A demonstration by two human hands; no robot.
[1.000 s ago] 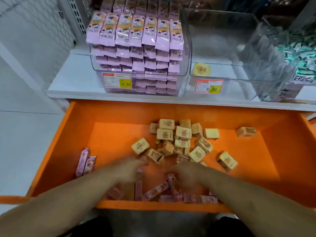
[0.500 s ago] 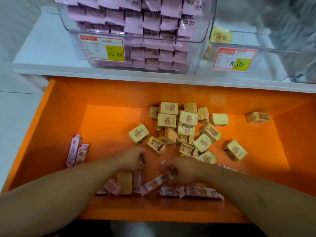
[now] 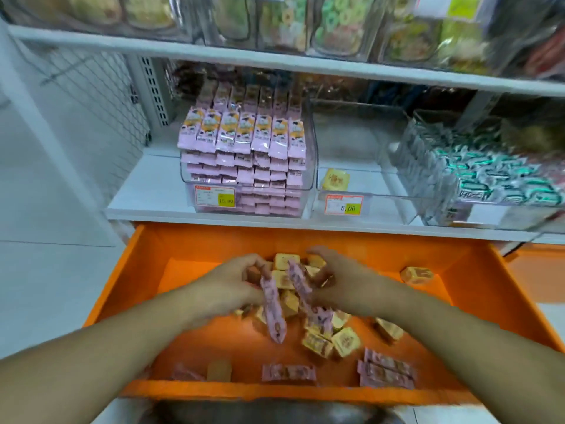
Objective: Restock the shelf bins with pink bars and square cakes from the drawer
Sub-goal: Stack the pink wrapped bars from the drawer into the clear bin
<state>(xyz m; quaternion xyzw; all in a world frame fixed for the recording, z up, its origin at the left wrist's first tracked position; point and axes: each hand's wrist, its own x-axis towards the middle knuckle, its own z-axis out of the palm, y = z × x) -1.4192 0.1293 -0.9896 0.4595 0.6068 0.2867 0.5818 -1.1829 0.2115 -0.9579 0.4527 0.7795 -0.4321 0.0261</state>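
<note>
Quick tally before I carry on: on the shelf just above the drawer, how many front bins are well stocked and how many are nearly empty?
Well stocked: 2 (the pink bars bin, the green packets bin)
Nearly empty: 1 (the middle bin, holding one square cake)
Total: 3 bins

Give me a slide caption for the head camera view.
Both hands lift pink bars from the orange drawer.

green-and-silver wrapped packets (image 3: pixel 495 175) in right bin, blurred snack tubs (image 3: pixel 336 29) on upper shelf
</note>
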